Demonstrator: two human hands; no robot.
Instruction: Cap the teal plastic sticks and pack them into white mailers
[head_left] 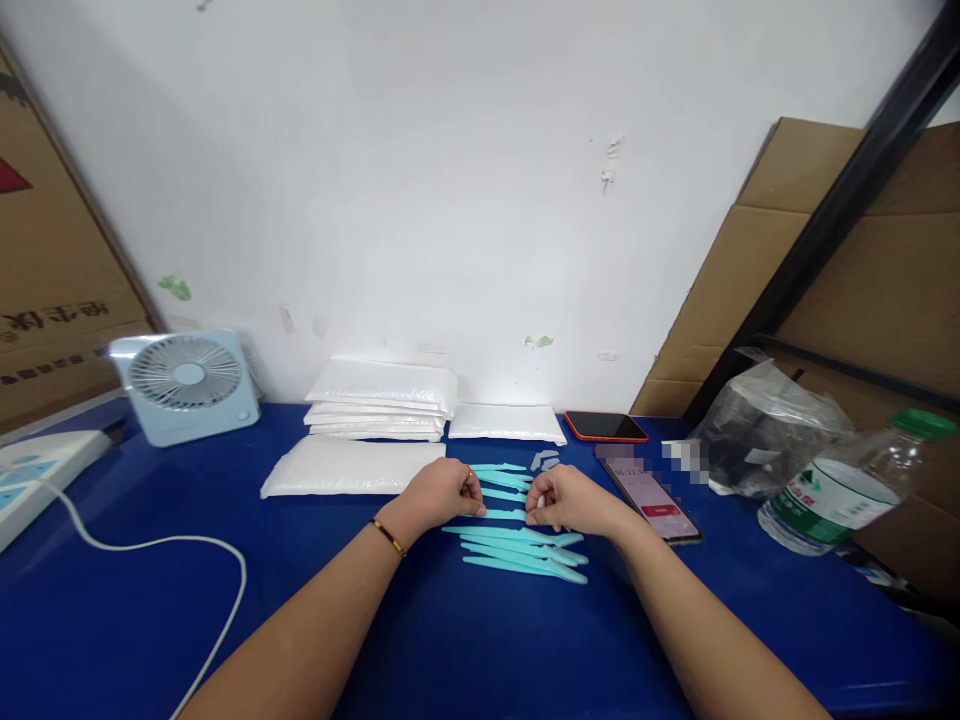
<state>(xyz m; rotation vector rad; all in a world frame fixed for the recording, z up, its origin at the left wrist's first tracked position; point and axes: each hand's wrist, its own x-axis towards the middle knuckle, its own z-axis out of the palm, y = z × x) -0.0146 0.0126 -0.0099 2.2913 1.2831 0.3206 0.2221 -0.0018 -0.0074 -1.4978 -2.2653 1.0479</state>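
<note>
Between my hands is a thin turquoise eyebrow razor (505, 514), held level just above the blue table. My left hand (447, 492) pinches its left end. At the other end, my right hand (568, 500) has thumb and fingers closed, partly hiding the tip. Several more turquoise razors (517, 566) lie side by side on the near side of my hands, their wider heads to the right. Others (501, 478) lie just beyond my fingers, partly covered by them. A few small translucent caps (545, 460) rest behind my right hand.
White padded mailers (379, 385) are stacked against the wall, with another mailer (506, 423) beside them. A fan (187, 380) and a power strip with a white cable (238, 570) are left. Two phones (606, 427), (656, 500), a plastic bag (765, 420) and a bottle (832, 500) stand right.
</note>
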